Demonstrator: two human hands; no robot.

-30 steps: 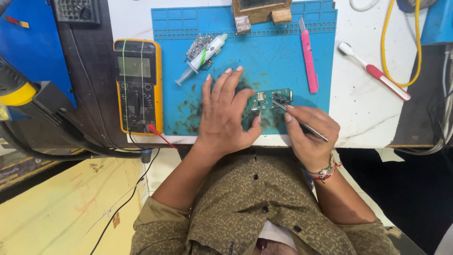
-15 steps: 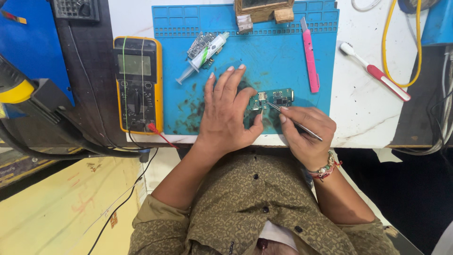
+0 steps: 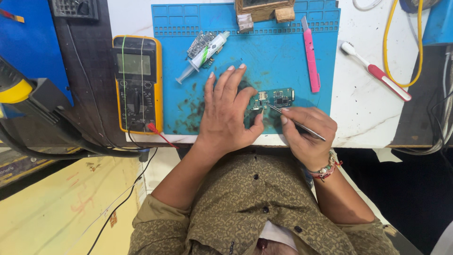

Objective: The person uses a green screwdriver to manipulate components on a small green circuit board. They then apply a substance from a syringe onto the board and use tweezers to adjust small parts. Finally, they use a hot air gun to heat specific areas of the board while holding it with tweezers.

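A small green circuit board lies on a blue work mat. My left hand rests flat on the mat with its fingers spread, its thumb against the board's left end. My right hand grips thin metal tweezers, whose tip touches the board near its middle. Part of the board is hidden under my left hand.
A yellow multimeter lies at the left with a red probe lead. A syringe and a pink craft knife lie on the mat. A toothbrush and a yellow cable are at the right. A wooden block sits at the top.
My right hand has shifted a little, bringing the tweezers' tip further left on the board. My left hand stays pressed beside the board.
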